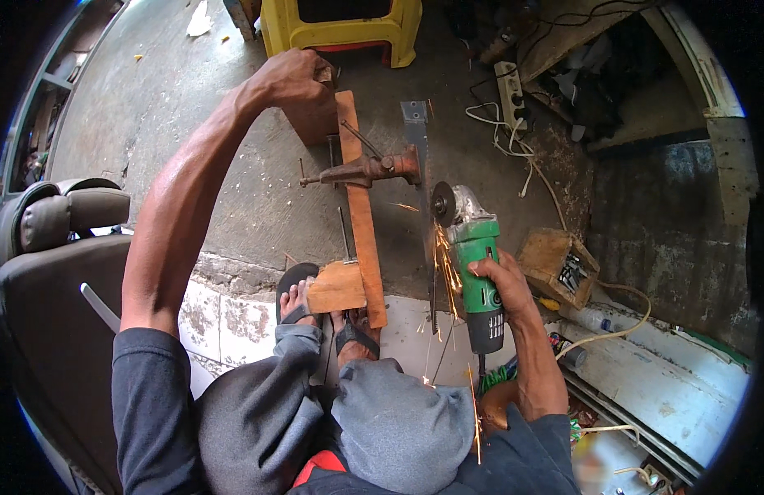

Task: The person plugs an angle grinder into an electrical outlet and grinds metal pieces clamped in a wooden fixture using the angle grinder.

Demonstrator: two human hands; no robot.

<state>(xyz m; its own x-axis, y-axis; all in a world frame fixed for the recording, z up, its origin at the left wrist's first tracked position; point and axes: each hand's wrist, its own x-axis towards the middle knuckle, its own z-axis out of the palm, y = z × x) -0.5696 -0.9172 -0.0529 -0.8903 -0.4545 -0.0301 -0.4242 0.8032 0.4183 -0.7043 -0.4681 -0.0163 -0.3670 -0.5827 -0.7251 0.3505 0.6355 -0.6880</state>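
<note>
My right hand (505, 285) is wrapped round the body of a green angle grinder (478, 260). Its cutting disc (443, 205) meets the edge of a long, dark metal strip (425, 177), and orange sparks (444, 256) stream back toward my legs. A rusty vise (369, 171), mounted on a wooden bench (365, 256), grips the strip. At the far end of the bench, my left hand (295, 76) is closed over the top of a wooden board (310, 122); its fingertips are partly hidden. My sandalled feet (298, 301) are beside the bench's near end.
A yellow plastic stool (345, 35) stands beyond the bench. To the right are a white power strip (510, 92), loose cables, and a wooden box (555, 260) of metal pieces. A brown padded chair (56, 330) is on the left. The grinder's cord drops near my right knee.
</note>
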